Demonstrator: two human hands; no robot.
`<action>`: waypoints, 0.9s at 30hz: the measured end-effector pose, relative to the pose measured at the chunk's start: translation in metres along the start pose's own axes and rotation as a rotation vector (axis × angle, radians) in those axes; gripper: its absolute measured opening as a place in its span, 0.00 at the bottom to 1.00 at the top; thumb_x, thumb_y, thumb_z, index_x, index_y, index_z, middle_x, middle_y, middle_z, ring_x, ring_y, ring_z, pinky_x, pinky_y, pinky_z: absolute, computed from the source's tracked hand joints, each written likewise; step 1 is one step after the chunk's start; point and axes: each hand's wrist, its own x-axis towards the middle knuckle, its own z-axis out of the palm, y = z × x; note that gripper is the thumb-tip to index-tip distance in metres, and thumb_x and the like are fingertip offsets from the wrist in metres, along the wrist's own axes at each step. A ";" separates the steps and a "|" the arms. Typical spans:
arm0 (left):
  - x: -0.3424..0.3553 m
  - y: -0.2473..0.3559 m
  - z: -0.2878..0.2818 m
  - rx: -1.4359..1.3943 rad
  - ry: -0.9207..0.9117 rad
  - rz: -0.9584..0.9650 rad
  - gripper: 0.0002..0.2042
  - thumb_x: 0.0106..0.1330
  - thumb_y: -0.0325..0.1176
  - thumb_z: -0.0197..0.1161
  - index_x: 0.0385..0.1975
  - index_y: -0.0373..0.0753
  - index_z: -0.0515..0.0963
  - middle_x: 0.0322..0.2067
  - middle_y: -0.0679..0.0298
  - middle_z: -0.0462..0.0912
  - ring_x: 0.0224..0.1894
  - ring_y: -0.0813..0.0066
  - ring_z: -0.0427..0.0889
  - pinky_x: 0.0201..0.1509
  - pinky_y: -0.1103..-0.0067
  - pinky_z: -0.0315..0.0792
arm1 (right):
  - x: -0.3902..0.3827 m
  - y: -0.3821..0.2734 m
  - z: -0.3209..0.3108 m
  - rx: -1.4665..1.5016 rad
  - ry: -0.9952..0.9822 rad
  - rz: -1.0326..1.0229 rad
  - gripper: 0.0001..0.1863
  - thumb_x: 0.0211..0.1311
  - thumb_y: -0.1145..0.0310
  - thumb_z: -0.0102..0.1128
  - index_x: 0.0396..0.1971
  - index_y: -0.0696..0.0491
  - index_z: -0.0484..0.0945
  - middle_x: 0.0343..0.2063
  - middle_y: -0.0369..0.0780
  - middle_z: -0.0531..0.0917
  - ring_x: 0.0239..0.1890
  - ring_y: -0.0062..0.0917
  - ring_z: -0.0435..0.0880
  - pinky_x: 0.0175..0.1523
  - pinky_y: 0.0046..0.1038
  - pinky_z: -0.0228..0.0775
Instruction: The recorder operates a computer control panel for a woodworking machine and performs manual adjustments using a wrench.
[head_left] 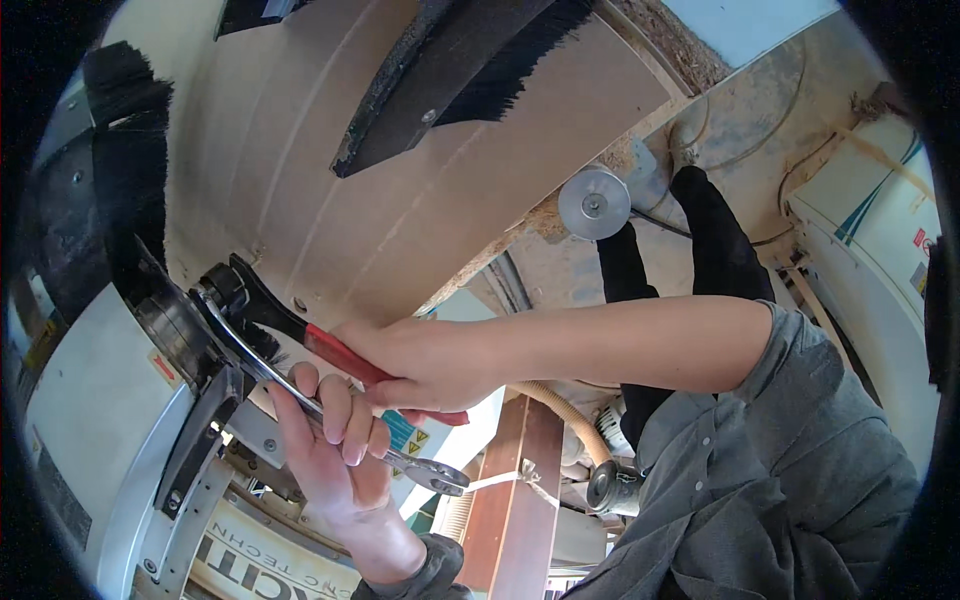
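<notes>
My left hand (340, 450) is closed around a long chrome spanner (255, 362) that slants across the left of the view. Its ring-shaped end sticks out below my fingers; the other end lies against the black-and-metal tool holder (180, 325) on a white machine. Just above, my right hand (430, 365) grips a wrench with a red handle (345, 355) and a black head. That head sits at the same holder, beside the spanner's upper end. How the jaws fit there is hard to make out. Both tools meet at the holder, and my hands are close together.
Black brush strips (125, 150) hang by the machine, and another dark brush piece (440, 90) crosses the top. Behind spreads a large brown board (300, 130) with sawdust along its edge. A round metal disc (593, 203) is near my legs. A beige hose (565, 415) runs beside a reddish-brown beam (512, 490).
</notes>
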 end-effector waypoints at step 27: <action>0.007 -0.006 0.011 0.061 0.083 0.036 0.19 0.81 0.52 0.36 0.42 0.44 0.69 0.15 0.72 0.63 0.12 0.84 0.62 0.19 0.81 0.66 | -0.007 -0.005 -0.005 0.634 -0.144 -0.053 0.16 0.81 0.58 0.35 0.50 0.54 0.67 0.31 0.38 0.82 0.20 0.19 0.73 0.22 0.19 0.64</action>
